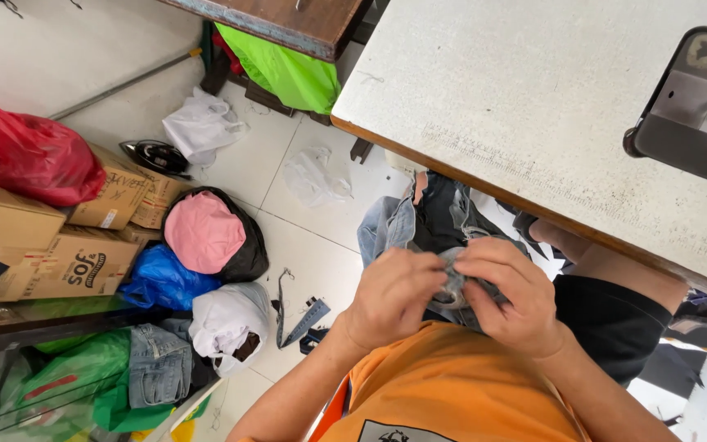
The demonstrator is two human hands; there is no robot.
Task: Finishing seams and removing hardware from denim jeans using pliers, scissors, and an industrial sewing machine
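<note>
My left hand (390,296) and my right hand (511,295) are close together over my lap, both pinching a fold of a grey-blue denim garment (419,221). The rest of the denim hangs down toward the floor under the table edge. My fingers cover the part being held. I wear an orange shirt (452,385) and dark shorts.
A white worktable (533,98) with a wooden edge spans the upper right, with a sewing machine base (689,106) on it. On the tiled floor at left lie cardboard boxes (67,262), red (30,155), blue, black, white and green bags, folded jeans (157,364) and a denim strip (300,319).
</note>
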